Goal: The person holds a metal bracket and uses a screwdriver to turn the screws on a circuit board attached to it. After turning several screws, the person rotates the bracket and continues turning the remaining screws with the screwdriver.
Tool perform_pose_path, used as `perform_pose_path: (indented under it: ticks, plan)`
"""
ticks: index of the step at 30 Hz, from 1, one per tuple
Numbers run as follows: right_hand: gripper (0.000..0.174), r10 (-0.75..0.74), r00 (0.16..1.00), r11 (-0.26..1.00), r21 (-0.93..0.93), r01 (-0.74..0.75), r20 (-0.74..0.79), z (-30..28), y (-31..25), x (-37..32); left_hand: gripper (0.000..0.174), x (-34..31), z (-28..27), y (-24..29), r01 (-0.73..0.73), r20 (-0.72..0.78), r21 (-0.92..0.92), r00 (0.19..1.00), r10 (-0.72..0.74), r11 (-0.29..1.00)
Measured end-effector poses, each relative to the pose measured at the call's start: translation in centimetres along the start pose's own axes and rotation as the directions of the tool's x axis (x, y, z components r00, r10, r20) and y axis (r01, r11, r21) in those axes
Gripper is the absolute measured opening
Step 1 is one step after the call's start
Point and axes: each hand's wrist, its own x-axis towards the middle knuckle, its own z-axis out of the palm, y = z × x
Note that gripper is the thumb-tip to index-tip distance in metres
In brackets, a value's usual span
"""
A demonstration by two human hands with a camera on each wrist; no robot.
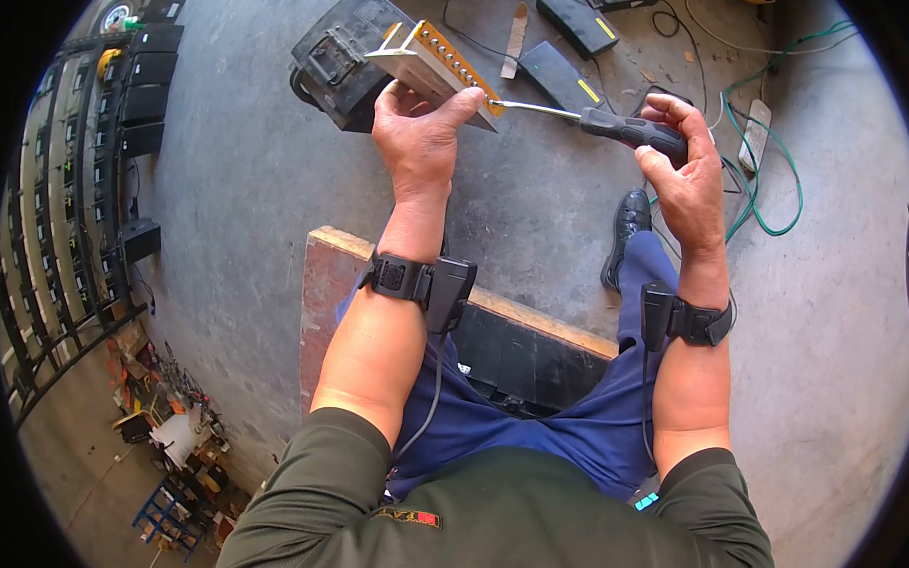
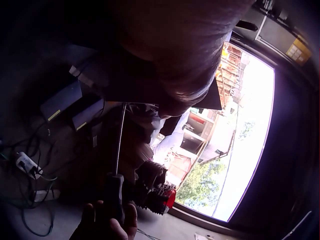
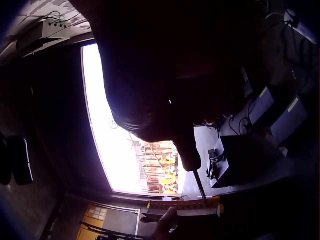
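My left hand (image 1: 419, 140) grips a thin metal plate (image 1: 422, 75) with a yellow-orange strip (image 1: 452, 59) along its edge, which carries a row of screws. The left thumb lies near the strip's near end. In my right hand (image 1: 693, 171) is a screwdriver (image 1: 619, 128), its black handle between thumb and fingers. Its shaft points left, with the tip right at the strip's near end. From the left wrist, the screwdriver (image 2: 119, 185) meets the dark plate's edge from below. The right wrist view shows the shaft reaching the yellow strip (image 3: 185, 204); most of the right hand is in shadow there.
A dark box with a handle (image 1: 337, 63) stands on the floor beyond the left hand. Black boxes (image 1: 576, 24) with yellow labels, cables, a green cord (image 1: 773, 228) and a white power strip (image 1: 756, 133) lie ahead and right. A rack (image 1: 66, 197) stands left.
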Motion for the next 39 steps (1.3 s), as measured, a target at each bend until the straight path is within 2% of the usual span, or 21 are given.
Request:
perform_pose_path:
  ticks: [2, 3, 5, 9, 11, 15, 18, 20, 21, 22, 25, 27, 30, 34, 36, 39]
  plan:
    - [0.046, 0.141, 0.989, 0.99, -0.011, -0.14, 0.045, -0.3, -0.18, -0.03, 0.073, -0.01, -0.03, -0.03, -0.007, -0.002, 0.009, 1.0, 0.007, 1.0]
    - [0.046, 0.141, 0.989, 0.99, -0.011, -0.14, 0.045, -0.34, -0.32, 0.09, 0.073, -0.02, -0.06, -0.02, -0.008, -0.005, 0.004, 1.0, 0.008, 1.0]
    - [0.044, 0.347, 0.933, 0.933, 0.065, -0.354, 0.095, -0.43, -0.66, 0.39, 0.073, 0.01, -0.07, 0.02, -0.009, -0.007, -0.003, 1.0, 0.009, 1.0]
    - [0.045, 0.355, 0.929, 0.933, 0.027, -0.36, 0.103, -0.47, -0.85, 0.38, 0.072, -0.06, -0.02, 0.16, -0.001, -0.006, -0.011, 1.0, 0.001, 1.0]
    - [0.045, 0.113, 0.994, 0.992, 0.061, -0.113, 0.014, 0.07, -0.69, 0.11, 0.071, 0.0, -0.02, 0.16, 0.003, -0.009, -0.016, 1.0, -0.003, 1.0]
    - [0.046, 0.084, 0.996, 0.991, 0.107, -0.083, -0.006, 0.21, -0.42, 0.31, 0.068, 0.19, 0.03, 0.28, 0.048, -0.008, -0.085, 0.999, -0.049, 0.995]
    - [0.045, 0.15, 0.989, 0.976, 0.16, -0.149, 0.006, 0.08, -0.51, 0.36, 0.066, 0.23, 0.02, 0.42, 0.082, -0.02, -0.095, 0.996, -0.085, 0.992]
    - [0.049, 0.301, 0.951, 0.942, 0.136, -0.307, 0.064, -0.4, -0.4, 0.52, 0.066, 0.21, 0.06, 0.52, 0.093, -0.029, -0.091, 0.995, -0.096, 0.992]
    - [0.057, 0.299, 0.952, 0.942, 0.142, -0.305, 0.06, -0.28, -0.18, 0.5, 0.066, 0.21, 0.08, 0.56, 0.095, -0.032, -0.095, 0.995, -0.099, 0.991]
    - [0.057, 0.298, 0.953, 0.942, 0.144, -0.304, 0.06, -0.26, -0.25, 0.49, 0.066, 0.22, 0.07, 0.61, 0.098, -0.035, -0.098, 0.994, -0.102, 0.99]
    - [0.049, 0.29, 0.956, 0.95, 0.105, -0.294, 0.049, -0.06, -0.57, 0.4, 0.066, 0.22, 0.07, 0.59, 0.107, -0.034, -0.09, 0.993, -0.111, 0.99]
    - [0.047, 0.156, 0.988, 0.979, 0.134, -0.155, 0.001, 0.18, -0.57, 0.36, 0.066, 0.24, 0.03, 0.49, 0.109, -0.022, -0.098, 0.994, -0.111, 0.989]
    - [0.052, 0.138, 0.99, 0.979, 0.155, -0.136, -0.001, 0.11, -1.0, 0.4, 0.067, 0.27, 0.0, 0.3, 0.107, -0.004, -0.104, 0.994, -0.108, 0.989]
    - [0.048, 0.136, 0.991, 0.976, 0.17, -0.137, 0.014, -0.08, -0.53, 0.43, 0.068, 0.3, -0.18, 0.03, 0.083, 0.012, -0.079, 0.997, -0.082, 0.993]
    - [0.049, 0.314, 0.947, 0.932, 0.172, -0.32, 0.059, -0.39, -0.58, 0.61, 0.069, 0.3, -0.19, -0.05, 0.082, 0.01, -0.08, 0.997, -0.081, 0.993]
    - [0.051, 0.325, 0.941, 0.934, 0.128, -0.334, 0.091, -0.57, -0.07, 0.75, 0.068, 0.29, -0.13, -0.03, 0.085, 0.009, -0.09, 0.996, -0.085, 0.992]
